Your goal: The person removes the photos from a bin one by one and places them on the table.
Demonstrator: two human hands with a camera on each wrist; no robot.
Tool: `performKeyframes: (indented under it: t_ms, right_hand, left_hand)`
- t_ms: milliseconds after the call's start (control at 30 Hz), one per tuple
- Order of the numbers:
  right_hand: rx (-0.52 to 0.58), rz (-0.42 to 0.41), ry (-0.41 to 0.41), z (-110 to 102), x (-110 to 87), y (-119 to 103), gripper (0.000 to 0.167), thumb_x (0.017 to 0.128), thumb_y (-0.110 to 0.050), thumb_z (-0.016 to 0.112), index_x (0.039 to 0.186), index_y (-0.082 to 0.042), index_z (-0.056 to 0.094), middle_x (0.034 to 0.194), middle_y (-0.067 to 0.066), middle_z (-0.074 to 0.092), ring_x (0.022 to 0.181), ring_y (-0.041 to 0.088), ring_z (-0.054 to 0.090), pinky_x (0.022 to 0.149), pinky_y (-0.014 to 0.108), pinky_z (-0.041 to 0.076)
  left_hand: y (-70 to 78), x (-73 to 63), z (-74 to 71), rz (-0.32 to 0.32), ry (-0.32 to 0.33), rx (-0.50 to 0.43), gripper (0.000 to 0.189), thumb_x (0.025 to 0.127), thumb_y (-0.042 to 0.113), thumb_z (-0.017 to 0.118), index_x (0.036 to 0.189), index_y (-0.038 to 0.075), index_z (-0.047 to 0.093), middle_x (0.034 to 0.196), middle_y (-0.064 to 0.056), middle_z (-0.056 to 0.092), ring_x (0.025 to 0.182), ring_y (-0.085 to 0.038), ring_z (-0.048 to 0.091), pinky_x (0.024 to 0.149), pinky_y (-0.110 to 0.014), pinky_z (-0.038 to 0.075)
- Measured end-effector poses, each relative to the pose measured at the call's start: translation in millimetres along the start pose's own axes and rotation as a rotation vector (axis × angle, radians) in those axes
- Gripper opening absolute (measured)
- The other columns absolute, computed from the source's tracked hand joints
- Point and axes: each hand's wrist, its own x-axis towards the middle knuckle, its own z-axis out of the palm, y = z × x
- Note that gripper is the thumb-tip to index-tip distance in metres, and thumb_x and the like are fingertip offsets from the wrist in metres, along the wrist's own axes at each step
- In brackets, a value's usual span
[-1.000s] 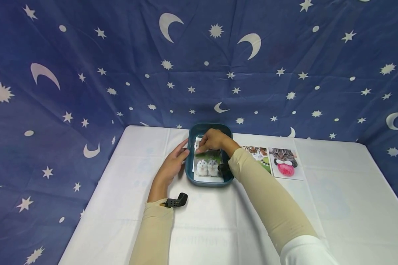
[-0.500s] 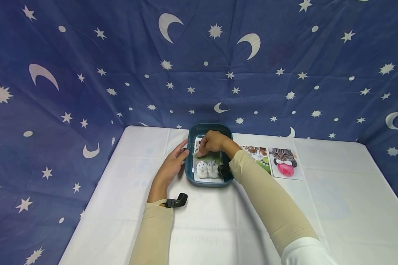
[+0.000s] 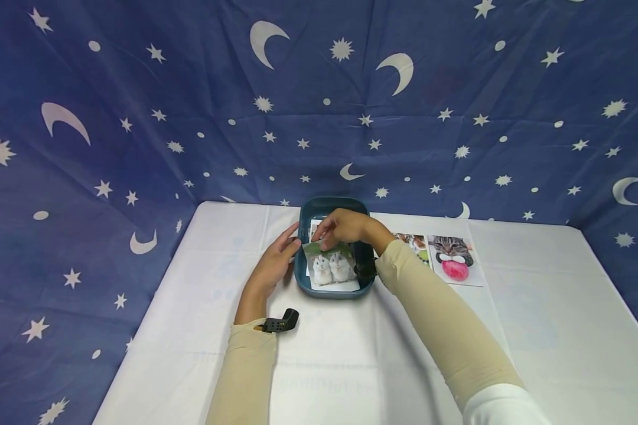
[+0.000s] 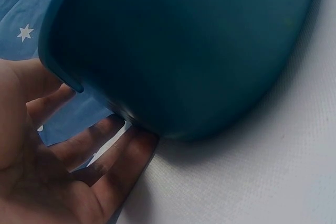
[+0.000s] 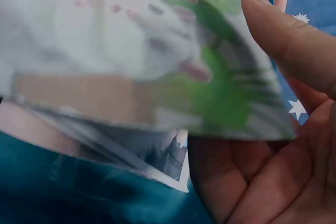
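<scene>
A dark teal plastic box (image 3: 324, 205) stands at the far middle of the table in the head view. My left hand (image 3: 270, 270) holds its left side, with the thumb at the rim and fingertips (image 4: 137, 145) touching the outer wall. Over the box my right hand (image 3: 348, 226) pinches the top edge of a photo card (image 3: 331, 268) showing two white-and-grey hamsters. This card is tilted, its top edge raised. Another photo card (image 5: 168, 156) lies beneath it in the box, mostly hidden.
To the right of the box lie a tiger photo card (image 3: 417, 245), partly hidden by the right sleeve, and a cat photo card (image 3: 453, 260) with a pink ball. White cloth covers the table (image 3: 329, 354). A blue star-and-moon curtain (image 3: 319, 106) hangs behind.
My right hand has lifted the hamster card's top edge and shifted it slightly left, tilting the card. The left hand stays at the box's side.
</scene>
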Motion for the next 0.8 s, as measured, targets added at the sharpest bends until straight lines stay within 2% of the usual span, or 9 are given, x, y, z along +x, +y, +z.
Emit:
performKeyframes:
  t_ms: [167, 400, 500, 633, 800]
  right_hand:
    - [0.019, 0.020, 0.008, 1.7, -2.0, 4.1, 0.032, 0.085, -0.008, 0.082, 0.116, -0.017, 0.079, 0.111, 0.004, 0.075, 0.100, 0.017, 0.067, 0.083, 0.029, 0.056]
    - [0.002, -0.029, 0.072, -0.6, -11.6, 0.0, 0.035, 0.085, -0.009, 0.083, 0.117, -0.020, 0.079, 0.116, 0.003, 0.074, 0.107, 0.018, 0.066, 0.086, 0.031, 0.057]
    - [0.041, -0.068, 0.106, -8.1, -22.6, -3.4, 0.038, 0.088, -0.010, 0.081, 0.124, -0.019, 0.075, 0.113, 0.005, 0.073, 0.108, 0.022, 0.066, 0.082, 0.032, 0.057]
    - [0.127, -0.109, 0.174, -21.6, -41.8, -2.7, 0.037, 0.088, -0.013, 0.081, 0.124, -0.016, 0.073, 0.107, 0.007, 0.073, 0.103, 0.025, 0.066, 0.078, 0.035, 0.057]
    - [0.133, -0.109, 0.295, -39.7, -74.5, 12.5, 0.029, 0.087, -0.019, 0.083, 0.116, -0.022, 0.078, 0.117, 0.003, 0.073, 0.109, 0.020, 0.064, 0.091, 0.037, 0.054]
  left_hand:
    - [-1.1, -0.4, -0.2, -0.005, 0.001, 0.007, 0.049, 0.107, 0.032, 0.052, 0.154, 0.043, 0.042, 0.154, -0.011, 0.047, 0.142, -0.029, 0.048, 0.117, -0.052, 0.040]
    - [-3.0, -2.5, -1.4, -0.008, 0.005, 0.006, 0.048, 0.107, 0.033, 0.052, 0.153, 0.044, 0.043, 0.155, -0.010, 0.046, 0.144, -0.029, 0.045, 0.119, -0.052, 0.037]
    - [-2.4, -2.4, -1.4, -0.004, -0.001, 0.000, 0.047, 0.108, 0.033, 0.052, 0.152, 0.044, 0.043, 0.155, -0.009, 0.047, 0.143, -0.028, 0.046, 0.119, -0.052, 0.037]
    - [-1.2, -1.4, 0.0, 0.005, 0.008, -0.004, 0.046, 0.108, 0.031, 0.052, 0.152, 0.044, 0.045, 0.151, -0.009, 0.050, 0.140, -0.028, 0.050, 0.117, -0.051, 0.040]
    - [-1.0, 0.0, 0.7, 0.014, 0.019, -0.006, 0.047, 0.107, 0.031, 0.052, 0.152, 0.044, 0.045, 0.151, -0.009, 0.050, 0.138, -0.028, 0.051, 0.116, -0.051, 0.041]
